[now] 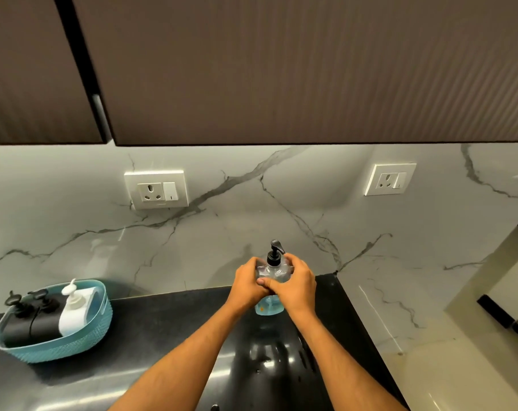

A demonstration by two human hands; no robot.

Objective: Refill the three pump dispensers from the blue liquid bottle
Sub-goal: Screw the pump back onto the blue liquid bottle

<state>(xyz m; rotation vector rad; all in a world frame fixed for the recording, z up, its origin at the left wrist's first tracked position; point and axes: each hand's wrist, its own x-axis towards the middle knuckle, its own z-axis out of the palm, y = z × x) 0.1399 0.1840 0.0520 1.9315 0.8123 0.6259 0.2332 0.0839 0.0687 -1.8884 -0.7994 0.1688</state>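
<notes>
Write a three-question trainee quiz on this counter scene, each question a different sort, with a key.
1. True or false: both hands hold the clear pump bottle.
2. Multiple choice: the white pump dispenser lies (A) in the teal basket, (B) on the bare counter, (C) in the right hand.
3. Fill in: the pump head on the held bottle is ____ in colour.

Key
1. True: the left hand and right hand wrap around it from both sides, above the black counter.
2. A, beside the dark dispensers.
3. Black.
</notes>
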